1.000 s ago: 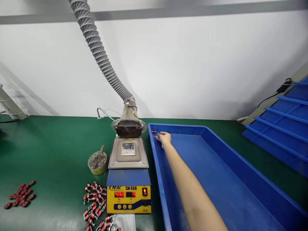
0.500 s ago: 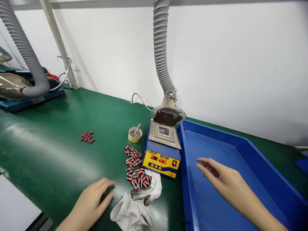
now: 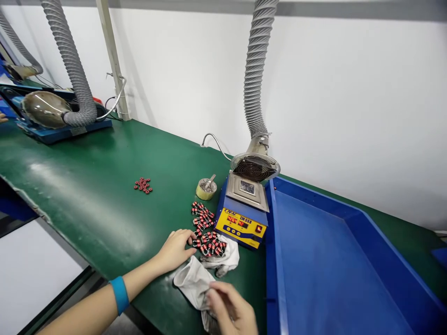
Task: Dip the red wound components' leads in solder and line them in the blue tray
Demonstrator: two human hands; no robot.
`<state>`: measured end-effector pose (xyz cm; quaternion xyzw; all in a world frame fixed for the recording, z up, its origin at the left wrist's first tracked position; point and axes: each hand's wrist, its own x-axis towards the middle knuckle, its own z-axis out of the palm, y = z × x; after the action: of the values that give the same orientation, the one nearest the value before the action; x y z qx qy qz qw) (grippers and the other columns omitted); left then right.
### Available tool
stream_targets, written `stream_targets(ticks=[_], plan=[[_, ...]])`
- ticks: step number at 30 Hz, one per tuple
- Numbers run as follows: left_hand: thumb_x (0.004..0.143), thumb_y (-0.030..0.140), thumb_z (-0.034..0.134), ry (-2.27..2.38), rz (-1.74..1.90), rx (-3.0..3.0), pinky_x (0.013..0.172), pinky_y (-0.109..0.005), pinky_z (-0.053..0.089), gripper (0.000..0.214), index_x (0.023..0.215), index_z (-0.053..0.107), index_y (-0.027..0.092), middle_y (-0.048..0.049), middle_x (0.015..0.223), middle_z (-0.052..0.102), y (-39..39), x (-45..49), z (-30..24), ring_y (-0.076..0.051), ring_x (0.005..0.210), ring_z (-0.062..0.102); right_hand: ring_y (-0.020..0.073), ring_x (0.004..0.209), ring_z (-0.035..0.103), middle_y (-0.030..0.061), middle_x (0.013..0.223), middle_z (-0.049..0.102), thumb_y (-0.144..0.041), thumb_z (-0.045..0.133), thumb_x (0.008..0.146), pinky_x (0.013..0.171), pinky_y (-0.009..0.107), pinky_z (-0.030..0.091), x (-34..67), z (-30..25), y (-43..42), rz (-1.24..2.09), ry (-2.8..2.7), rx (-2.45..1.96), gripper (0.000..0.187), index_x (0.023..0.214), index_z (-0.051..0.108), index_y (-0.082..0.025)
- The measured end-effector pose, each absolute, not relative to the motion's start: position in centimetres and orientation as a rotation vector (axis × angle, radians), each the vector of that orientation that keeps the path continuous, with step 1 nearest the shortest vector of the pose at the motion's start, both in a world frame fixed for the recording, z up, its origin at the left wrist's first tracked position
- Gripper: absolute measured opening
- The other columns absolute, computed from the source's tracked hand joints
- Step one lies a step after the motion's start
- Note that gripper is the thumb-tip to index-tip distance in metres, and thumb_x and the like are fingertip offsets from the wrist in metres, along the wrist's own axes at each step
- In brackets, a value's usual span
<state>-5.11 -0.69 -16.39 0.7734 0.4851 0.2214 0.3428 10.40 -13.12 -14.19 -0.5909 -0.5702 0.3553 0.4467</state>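
My left hand [image 3: 176, 249] rests on the green bench, fingers curled at the near edge of a pile of small red wound coils [image 3: 206, 230]; a blue band is on that wrist. My right hand [image 3: 230, 309] is low in view, fingers closed on the near end of a white cloth [image 3: 195, 279] that lies crumpled in front of the yellow and blue solder pot [image 3: 244, 209]. Whether the left fingers pinch a coil I cannot make out.
A large blue tray [image 3: 349, 218] lies right of the solder pot, with a fume hose and fan [image 3: 254, 165] above the pot. A small tin [image 3: 206, 188] and a cluster of red rings [image 3: 143, 184] sit on the bench [image 3: 87, 186]. Another extraction hood [image 3: 45, 109] stands far left.
The view swung left and down. My right hand left the blue tray and came down onto the white cloth. My left hand moved up to the coil pile.
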Motion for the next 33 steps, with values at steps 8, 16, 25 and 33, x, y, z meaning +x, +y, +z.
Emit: stream_targets(ticks=[8,16,25,33], plan=[[0.065,0.024,0.073,1.35,0.651,2.053,0.079,-0.034,0.032,0.035,0.095,0.056,0.02,0.0008,0.088,0.059,-1.9,-4.3,-17.2,-0.019,0.087,0.049,0.019,0.069,0.06,0.0057,0.079,0.065,-0.034,0.05,0.079,0.057,0.025,0.048,7.5,-17.2,-12.2,1.025,-1.647,-1.352,0.018,0.083,0.064,-0.023],[0.065,0.029,0.074,1.145,0.789,1.67,0.075,-0.026,0.038,0.019,0.082,0.068,0.023,0.0004,0.083,0.059,-3.3,-6.5,-13.5,-0.016,0.082,0.054,0.0159,0.057,0.056,0.0057,0.065,0.061,-0.052,0.06,0.072,0.048,0.022,0.044,8.2,-17.3,-12.2,1.233,-1.061,-1.38,0.037,0.077,0.066,-0.016],[0.064,0.022,0.072,0.912,0.955,1.348,0.084,-0.025,0.04,0.02,0.083,0.069,0.025,-0.0016,0.097,0.059,-7.4,-4.3,-8.9,-0.018,0.095,0.054,0.0115,0.069,0.061,0.0005,0.079,0.063,-0.028,0.075,0.064,0.063,0.021,0.051,7.2,-11.7,-11.0,1.475,-0.436,-0.798,0.023,0.08,0.06,-0.02],[0.062,0.04,0.074,0.821,0.968,0.752,0.047,-0.015,0.033,0.03,0.067,0.068,0.011,-0.006,0.065,0.065,-7.6,-1.4,-9.3,-0.008,0.053,0.048,0.0093,0.069,0.063,0.0004,0.085,0.068,-0.026,0.08,0.058,0.064,0.018,0.051,6.6,-11.7,-11.8,1.324,-0.309,-0.783,0.026,0.077,0.065,-0.02]])
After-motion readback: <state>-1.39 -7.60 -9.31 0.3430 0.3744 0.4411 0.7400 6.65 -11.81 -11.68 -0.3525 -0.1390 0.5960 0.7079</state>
